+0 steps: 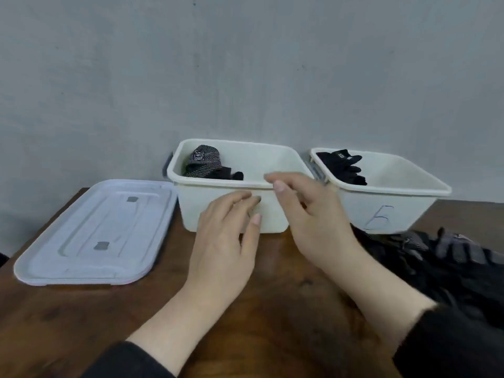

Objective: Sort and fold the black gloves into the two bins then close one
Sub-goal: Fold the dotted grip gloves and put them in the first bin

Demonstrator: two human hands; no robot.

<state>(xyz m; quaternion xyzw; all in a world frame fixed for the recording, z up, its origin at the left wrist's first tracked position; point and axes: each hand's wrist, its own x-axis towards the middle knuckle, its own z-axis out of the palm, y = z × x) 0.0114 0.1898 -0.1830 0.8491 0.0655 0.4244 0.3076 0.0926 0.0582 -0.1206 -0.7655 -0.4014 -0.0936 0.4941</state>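
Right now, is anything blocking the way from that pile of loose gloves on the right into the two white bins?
Nothing visible does. Both the left bin and the right bin are open-topped, each with some gloves inside. The lid lies off to the left on the table. The glove pile sits just in front of the right bin, beside the right hand.

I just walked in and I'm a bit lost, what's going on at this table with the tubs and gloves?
A person is sorting black gloves into two white bins on a wooden table. The left bin and the right bin each hold a folded bundle already. Both hands are empty: the left hand is by the left bin's front wall and the right hand at its rim. More gloves wait at the right, and a lid lies at the left.
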